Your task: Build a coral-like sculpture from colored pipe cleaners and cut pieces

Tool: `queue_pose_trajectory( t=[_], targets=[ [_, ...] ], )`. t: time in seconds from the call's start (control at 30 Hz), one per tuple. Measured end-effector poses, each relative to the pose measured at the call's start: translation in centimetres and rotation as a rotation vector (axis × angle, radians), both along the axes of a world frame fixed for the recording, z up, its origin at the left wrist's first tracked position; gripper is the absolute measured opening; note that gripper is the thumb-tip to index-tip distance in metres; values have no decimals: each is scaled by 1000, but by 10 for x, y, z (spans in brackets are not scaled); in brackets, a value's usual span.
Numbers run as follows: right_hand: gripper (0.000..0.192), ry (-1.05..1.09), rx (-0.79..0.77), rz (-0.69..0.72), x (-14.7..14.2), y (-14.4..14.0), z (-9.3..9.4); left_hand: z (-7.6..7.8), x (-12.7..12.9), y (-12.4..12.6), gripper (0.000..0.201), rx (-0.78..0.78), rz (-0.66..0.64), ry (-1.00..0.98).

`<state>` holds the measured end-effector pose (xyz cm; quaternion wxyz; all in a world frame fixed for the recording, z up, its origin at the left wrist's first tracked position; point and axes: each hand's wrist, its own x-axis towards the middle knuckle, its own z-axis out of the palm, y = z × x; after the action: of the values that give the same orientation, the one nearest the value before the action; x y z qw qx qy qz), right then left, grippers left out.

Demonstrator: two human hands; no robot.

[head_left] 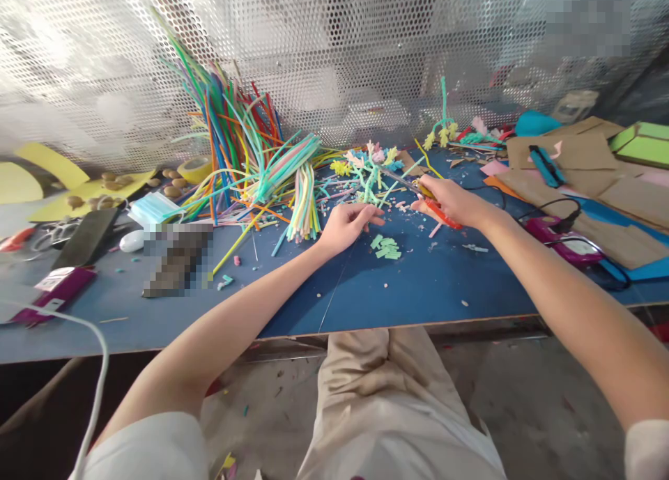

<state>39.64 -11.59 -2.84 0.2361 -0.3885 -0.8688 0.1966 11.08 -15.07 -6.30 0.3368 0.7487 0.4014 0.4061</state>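
My right hand (452, 196) is closed round a pair of scissors (443, 214) with orange handles. Their metal blades point left, over a clump of twisted mint-green pipe cleaners (370, 186) with pink, blue and yellow tufts. Just in front of this clump is my left hand (351, 223), its fingers curled and close together. Whatever lies between those fingers is too small or hidden to make out. Short pale green strips (387, 247) lie in a small pile beside my left hand. A bundle of cut pastel pipe cleaners (306, 205) rests to its left.
A tall heap of coloured pipe cleaners (224, 132) leans against the perforated metal screen (334, 55). On the left are a face mask (152, 208), a tape roll (194, 168) and a purple box (60, 292). Brown paper pieces (564, 149) and a purple device (562, 242) with a cable lie right.
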Motion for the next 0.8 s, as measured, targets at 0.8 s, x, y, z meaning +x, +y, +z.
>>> queue_pose_trajectory(
  t=[0.8],
  targets=[
    [20, 57, 211, -96, -16, 10, -12, -4, 2, 9, 38, 393, 284, 432]
  ],
)
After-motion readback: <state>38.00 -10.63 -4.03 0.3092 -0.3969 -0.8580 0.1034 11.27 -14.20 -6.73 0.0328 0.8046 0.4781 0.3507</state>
